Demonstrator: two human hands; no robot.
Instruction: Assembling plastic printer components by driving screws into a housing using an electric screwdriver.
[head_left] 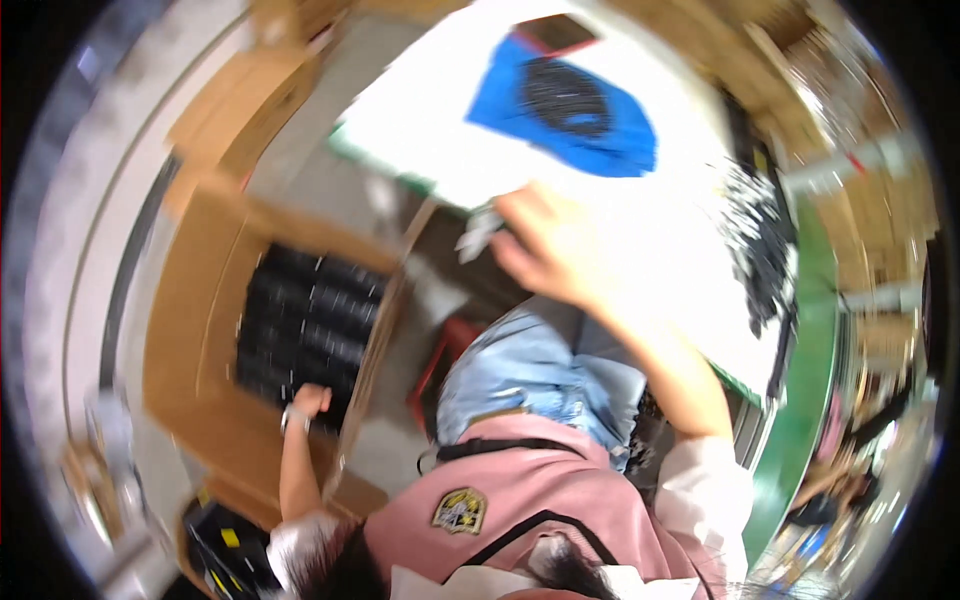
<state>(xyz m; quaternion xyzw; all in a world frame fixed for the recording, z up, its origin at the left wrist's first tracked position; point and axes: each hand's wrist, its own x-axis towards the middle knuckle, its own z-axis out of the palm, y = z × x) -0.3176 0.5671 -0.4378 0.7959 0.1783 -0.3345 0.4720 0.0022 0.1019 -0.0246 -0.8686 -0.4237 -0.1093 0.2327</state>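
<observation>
Here: left hand point(312, 400) reaches down into one open cardboard box point(200, 300), fingers resting on packed black items point(310, 320); grip unclear. Right hand point(545, 245) stretches to the white table point(640, 250), pinching a small pale object point(478, 232). One blue sheet point(575, 105) lies beyond. Image blurred; item count indeterminable.

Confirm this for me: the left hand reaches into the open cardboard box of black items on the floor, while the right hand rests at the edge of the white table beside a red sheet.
Not quite. The head view shows the sheet is blue with a dark patch, not red. The rest holds: the left hand reaches into the open cardboard box of black items, and the right hand is at the edge of the white table.
</observation>
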